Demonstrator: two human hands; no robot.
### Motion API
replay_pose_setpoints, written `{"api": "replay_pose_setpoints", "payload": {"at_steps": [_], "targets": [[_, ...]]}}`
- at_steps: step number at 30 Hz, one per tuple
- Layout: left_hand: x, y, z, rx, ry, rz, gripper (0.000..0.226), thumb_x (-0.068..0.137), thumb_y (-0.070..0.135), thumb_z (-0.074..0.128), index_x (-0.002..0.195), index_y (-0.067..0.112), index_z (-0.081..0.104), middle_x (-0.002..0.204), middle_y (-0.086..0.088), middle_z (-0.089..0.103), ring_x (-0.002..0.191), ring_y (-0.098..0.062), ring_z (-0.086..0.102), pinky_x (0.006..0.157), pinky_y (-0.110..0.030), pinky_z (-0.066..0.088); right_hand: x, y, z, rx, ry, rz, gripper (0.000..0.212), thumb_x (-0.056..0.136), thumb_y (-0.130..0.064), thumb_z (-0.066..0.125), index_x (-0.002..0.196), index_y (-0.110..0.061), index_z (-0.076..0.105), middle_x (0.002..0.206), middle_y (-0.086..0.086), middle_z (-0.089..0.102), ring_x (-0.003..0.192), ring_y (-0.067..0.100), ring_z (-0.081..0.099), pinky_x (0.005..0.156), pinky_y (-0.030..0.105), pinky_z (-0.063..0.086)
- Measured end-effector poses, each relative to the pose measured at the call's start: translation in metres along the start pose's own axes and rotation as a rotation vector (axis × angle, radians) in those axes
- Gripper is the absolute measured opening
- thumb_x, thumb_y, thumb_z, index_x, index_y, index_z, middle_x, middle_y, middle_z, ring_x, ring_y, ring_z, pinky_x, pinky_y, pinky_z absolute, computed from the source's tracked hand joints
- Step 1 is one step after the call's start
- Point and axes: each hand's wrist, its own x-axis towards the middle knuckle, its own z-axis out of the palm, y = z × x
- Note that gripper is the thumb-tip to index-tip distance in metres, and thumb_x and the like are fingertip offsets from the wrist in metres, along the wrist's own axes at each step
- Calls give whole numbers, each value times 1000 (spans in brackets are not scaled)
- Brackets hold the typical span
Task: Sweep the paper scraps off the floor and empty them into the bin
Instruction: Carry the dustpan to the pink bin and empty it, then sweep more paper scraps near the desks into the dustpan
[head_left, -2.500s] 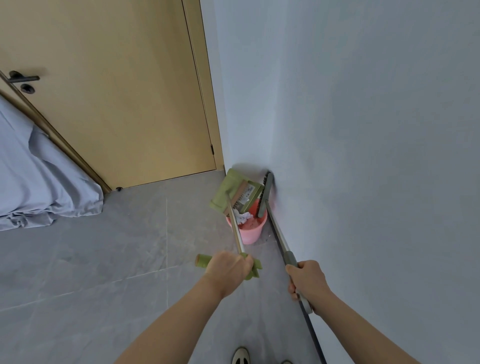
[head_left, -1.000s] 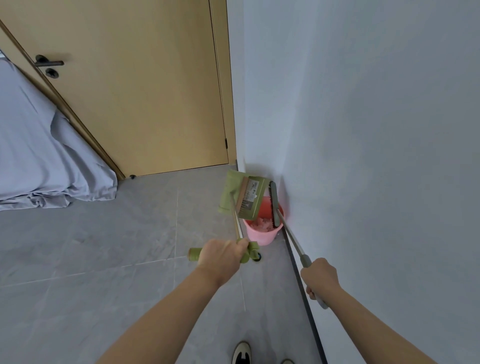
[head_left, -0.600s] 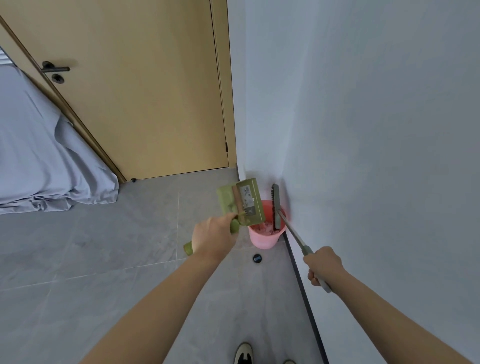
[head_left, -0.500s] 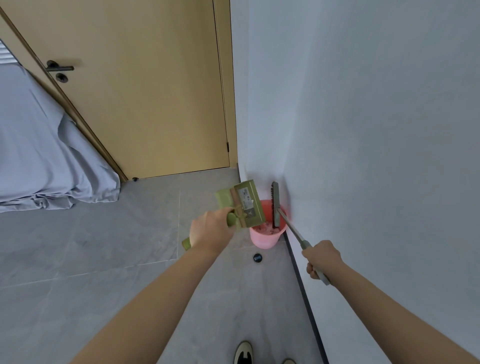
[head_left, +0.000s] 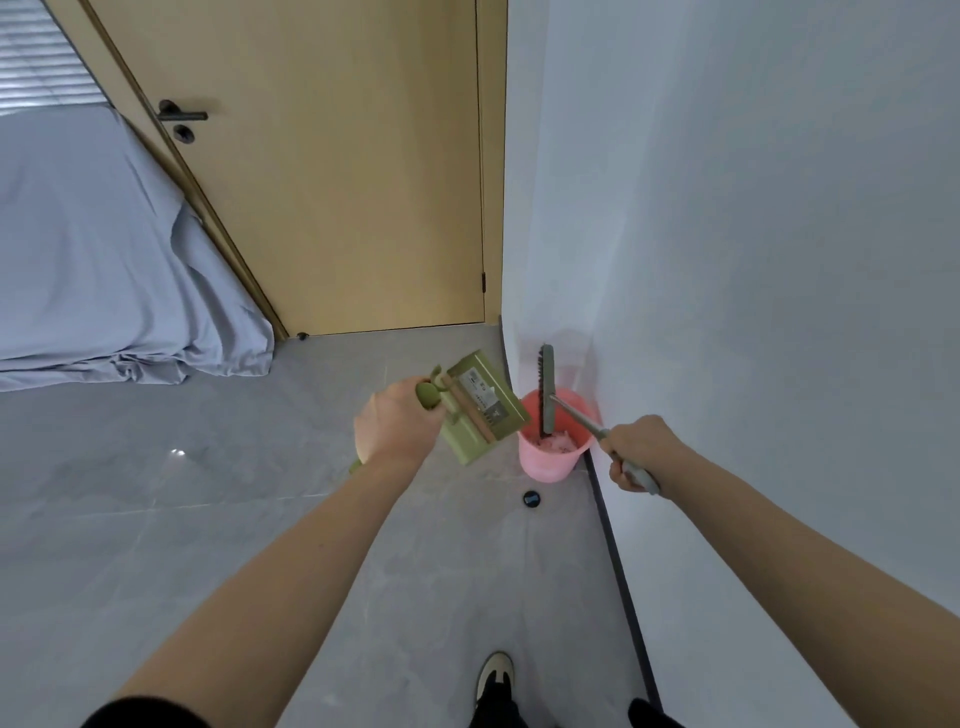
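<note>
Hands first: the left hand (head_left: 397, 427) grips the green dustpan (head_left: 475, 413), now lifted and tipped at the pink bin (head_left: 553, 447); the right hand (head_left: 636, 447) clasps the brush (head_left: 546, 389) over it. Scraps (head_left: 558, 443) lie inside, so emptying looks nearly done.

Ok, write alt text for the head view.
The left hand tips a green dustpan over a pink bin in a wall corner, while the right hand holds a broom with its head in the bin.
</note>
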Motion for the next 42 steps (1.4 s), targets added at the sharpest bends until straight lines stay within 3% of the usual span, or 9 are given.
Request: {"api": "replay_pose_setpoints", "payload": {"at_steps": [5,11,16,21,23,27,32,36,42], "targets": [[-41,-16,-7,5,47,-85,11,85,34,63,91,27,70,72,0,62,70,-26,58,57,-28,39,-19,11,-3,-26,-53,-37,8,85,3,50,80,-2,50,46,6,45,36,17,39,37,19,34],[-107,-28,-10,23,87,-211,10,86,34,61,90,27,68,74,-1,63,73,-29,62,59,-30,44,-41,34,-13,-49,-149,-91,14,90,4,50,104,0,51,61,9,45,27,11,38,32,16,33],[-175,-46,-17,25,101,-355,13,86,35,61,92,27,69,77,-1,64,74,-27,60,62,-31,45,-61,58,-9,-213,-208,-136,13,90,5,51,100,9,59,60,11,49,39,16,43,33,18,37],[-229,-76,-26,22,126,-509,15,85,37,61,95,29,69,84,-2,67,81,-29,62,64,-30,43,-74,78,14,-321,-286,-126,11,91,4,51,95,7,60,51,9,48,29,15,40,34,17,35],[-254,-91,-29,12,148,-579,15,85,37,62,95,29,69,83,-2,67,82,-29,63,64,-30,43,-80,85,28,-360,-346,-99,13,93,5,46,84,1,54,43,6,45,25,13,38,32,14,33],[-299,-118,-38,7,179,-692,16,84,37,64,97,30,70,81,0,64,83,-29,63,64,-29,42,-88,99,68,-432,-426,-61,27,98,1,41,71,-6,42,59,6,38,31,11,36,29,11,30],[-351,-159,-53,-25,231,-852,15,83,36,65,95,30,70,78,1,64,81,-29,64,64,-30,45,-102,111,132,-594,-516,-35,27,96,-1,39,71,-9,42,55,6,37,23,11,36,27,10,29],[-397,-202,-71,-56,273,-984,14,82,36,65,94,30,70,80,0,67,79,-28,64,67,-31,49,-135,124,197,-738,-596,-46,29,98,-2,38,69,-7,40,30,2,37,18,10,34,26,10,29],[-463,-267,-92,-71,318,-1155,11,82,34,64,91,30,69,76,2,65,75,-27,62,66,-30,48,-196,139,292,-884,-722,-55,22,97,-1,42,75,-6,43,37,2,40,24,9,36,27,12,30]]}}
